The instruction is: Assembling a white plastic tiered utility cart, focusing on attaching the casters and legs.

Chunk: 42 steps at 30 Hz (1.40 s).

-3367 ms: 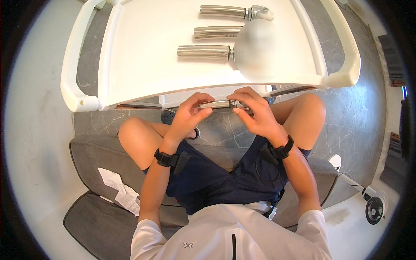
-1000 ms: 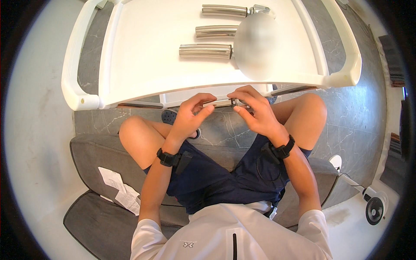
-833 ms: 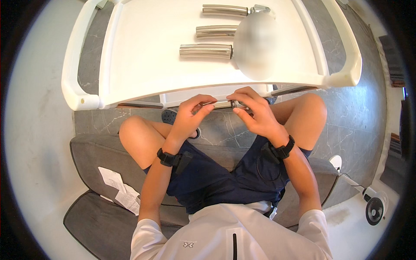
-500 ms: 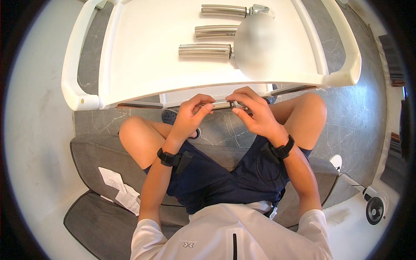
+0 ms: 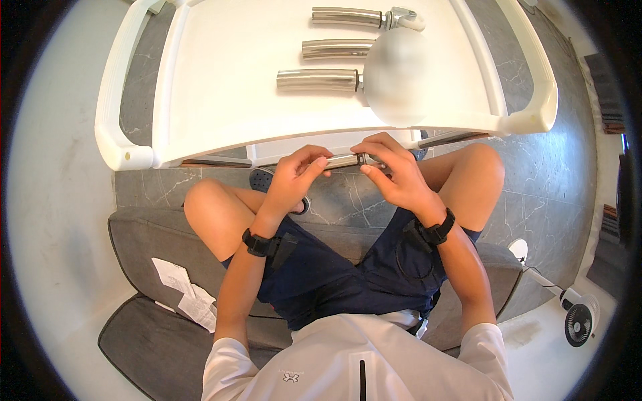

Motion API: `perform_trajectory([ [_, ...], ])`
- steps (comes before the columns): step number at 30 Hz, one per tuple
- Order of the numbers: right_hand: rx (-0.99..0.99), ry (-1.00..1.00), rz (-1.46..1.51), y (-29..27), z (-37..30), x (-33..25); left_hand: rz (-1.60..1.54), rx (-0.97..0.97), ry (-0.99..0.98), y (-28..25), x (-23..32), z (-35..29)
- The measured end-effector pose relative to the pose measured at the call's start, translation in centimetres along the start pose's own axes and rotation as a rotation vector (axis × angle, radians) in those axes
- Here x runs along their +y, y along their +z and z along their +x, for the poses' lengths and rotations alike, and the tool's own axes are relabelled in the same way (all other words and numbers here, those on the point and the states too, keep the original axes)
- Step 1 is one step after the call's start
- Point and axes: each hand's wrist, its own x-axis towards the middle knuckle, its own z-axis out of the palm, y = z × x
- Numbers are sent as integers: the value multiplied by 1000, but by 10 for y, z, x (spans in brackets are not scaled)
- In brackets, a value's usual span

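Observation:
Between my two hands, just below the near edge of the white tray (image 5: 221,113), I hold a short shiny metal tube (image 5: 343,161) lying roughly sideways. My left hand (image 5: 299,177) pinches its left end with thumb and fingers. My right hand (image 5: 396,175) is closed round the other end, by a dark collar; whatever part lies beyond is mostly hidden by those fingers. On the tray lie three similar metal tubes, a near one (image 5: 317,80), a middle one (image 5: 334,49) and a far one (image 5: 346,17). A caster wheel (image 5: 406,20) is at the far tube's right end.
A pale blurred patch covers the right ends of the nearer two tubes. White raised side rails (image 5: 110,113) flank the tray. I sit on a grey cushioned seat (image 5: 150,234), with papers (image 5: 175,275) at left. A small fan (image 5: 580,323) stands at lower right.
My right fingers and thumb have shifted slightly at the tube's collar, which shows a little more plainly. The tubes on the tray lie as before.

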Motion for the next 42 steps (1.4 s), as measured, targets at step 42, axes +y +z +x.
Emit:
perform_trajectory([
  [42,106,-24,132,-32,-16,4,1512,-183,483,68,237,52],
])
